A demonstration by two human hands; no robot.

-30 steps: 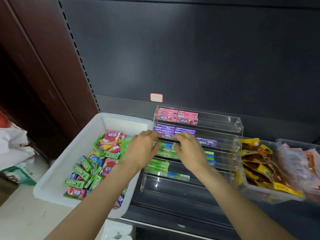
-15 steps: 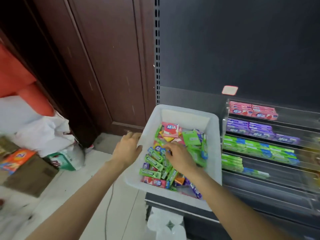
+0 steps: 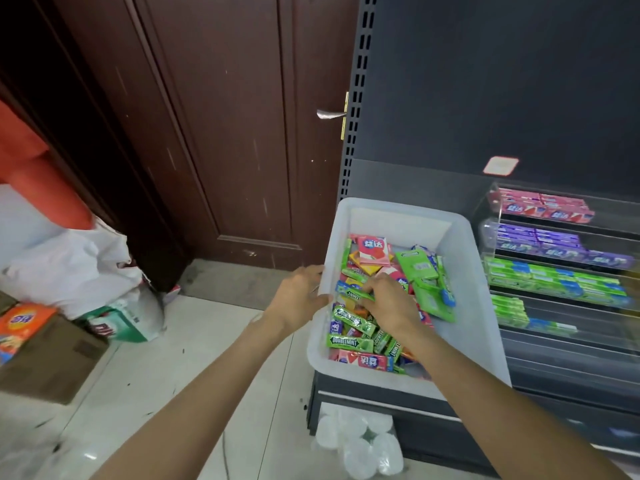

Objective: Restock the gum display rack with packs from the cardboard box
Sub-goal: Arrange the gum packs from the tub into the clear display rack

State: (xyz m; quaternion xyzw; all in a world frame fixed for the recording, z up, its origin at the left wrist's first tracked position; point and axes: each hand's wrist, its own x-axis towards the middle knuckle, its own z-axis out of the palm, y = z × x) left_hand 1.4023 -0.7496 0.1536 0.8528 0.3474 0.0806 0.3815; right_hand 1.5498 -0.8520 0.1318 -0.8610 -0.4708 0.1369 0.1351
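The white bin (image 3: 460, 258) of loose gum packs (image 3: 412, 268) sits on the shelf just left of the clear display rack (image 3: 561, 258). The left hand (image 3: 299, 296) grips the bin's left rim, fingers curled over it. The right hand (image 3: 389, 303) is inside the bin, fingers bent onto a green pack (image 3: 356, 294); whether it is gripped, I cannot tell.

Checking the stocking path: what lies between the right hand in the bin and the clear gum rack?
In the head view, loose green packs and the white bin's right wall lie between the right hand and the gum rack.
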